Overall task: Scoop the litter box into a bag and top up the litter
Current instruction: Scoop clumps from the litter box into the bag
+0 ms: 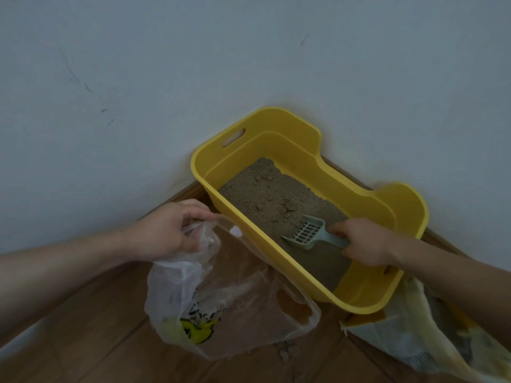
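Nearest us, our left hand (pixel 168 230) gripped the rim of the clear plastic bag (pixel 221 299), which lay on the wood floor (pixel 83 341) touching the yellow litter box (pixel 276 261). Our right hand (pixel 362 241) clasped the pale scoop (pixel 309 233), its slotted head resting on the litter (pixel 265 194).

Right hand (pixel 362 241) holds scoop (pixel 307 233) in the litter box (pixel 276 250); left hand (pixel 168 230) grips clear bag (pixel 221 297).

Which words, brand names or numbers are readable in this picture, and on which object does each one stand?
None can be read.
Clear plastic bag: black lettering above a yellow print, too blurred to read.
Litter sack: small print near its lower edge, too small and blurred to read.
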The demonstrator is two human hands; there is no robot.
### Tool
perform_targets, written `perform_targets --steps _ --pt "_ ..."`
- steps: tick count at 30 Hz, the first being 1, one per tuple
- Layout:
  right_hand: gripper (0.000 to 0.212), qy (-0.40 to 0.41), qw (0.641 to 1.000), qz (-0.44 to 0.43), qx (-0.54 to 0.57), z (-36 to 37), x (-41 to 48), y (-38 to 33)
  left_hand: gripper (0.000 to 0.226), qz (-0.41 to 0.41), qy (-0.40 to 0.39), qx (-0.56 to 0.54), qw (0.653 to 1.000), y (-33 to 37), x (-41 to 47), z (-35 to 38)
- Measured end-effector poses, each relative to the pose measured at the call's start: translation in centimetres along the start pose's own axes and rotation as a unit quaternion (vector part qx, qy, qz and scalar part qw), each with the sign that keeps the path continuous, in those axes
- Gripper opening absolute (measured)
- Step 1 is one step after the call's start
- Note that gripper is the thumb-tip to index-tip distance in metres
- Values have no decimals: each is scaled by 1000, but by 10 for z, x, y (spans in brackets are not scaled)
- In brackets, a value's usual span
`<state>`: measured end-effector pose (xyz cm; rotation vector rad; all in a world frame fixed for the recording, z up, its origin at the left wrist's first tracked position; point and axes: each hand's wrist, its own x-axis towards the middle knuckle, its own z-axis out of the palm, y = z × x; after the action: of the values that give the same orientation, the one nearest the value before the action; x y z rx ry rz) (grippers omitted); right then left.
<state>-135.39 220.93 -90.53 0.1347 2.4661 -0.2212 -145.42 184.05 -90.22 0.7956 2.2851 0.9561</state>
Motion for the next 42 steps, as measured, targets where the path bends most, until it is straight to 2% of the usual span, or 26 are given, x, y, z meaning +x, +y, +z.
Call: perform_targets --steps 11,16,20,26,33,38,42 --pt "22 45 999 -9 1 -1 40 -35 59 -15 7 -71 997 -10 6 2" --pt "26 60 997 -12 40 -3 61 -58 59 -8 9 -24 1000 -15 7 0" --pt "33 77 995 -19 64 -2 79 -69 56 -15 14 -41 999 -20 7 -3" --pt "34 93 992 -26 81 -3 102 -81 56 -14 22 -53 998 -21 9 -5" --pt "7 62 996 -7 71 -1 116 -101 57 -14 22 -77 997 -24 9 -7" --pt "23 86 992 -2 89 -2 111 -94 59 -12 30 -98 995 -20 8 -9" --pt "25 104 991 -3 80 -2 96 -86 58 -14 26 -99 995 -18 7 -11"
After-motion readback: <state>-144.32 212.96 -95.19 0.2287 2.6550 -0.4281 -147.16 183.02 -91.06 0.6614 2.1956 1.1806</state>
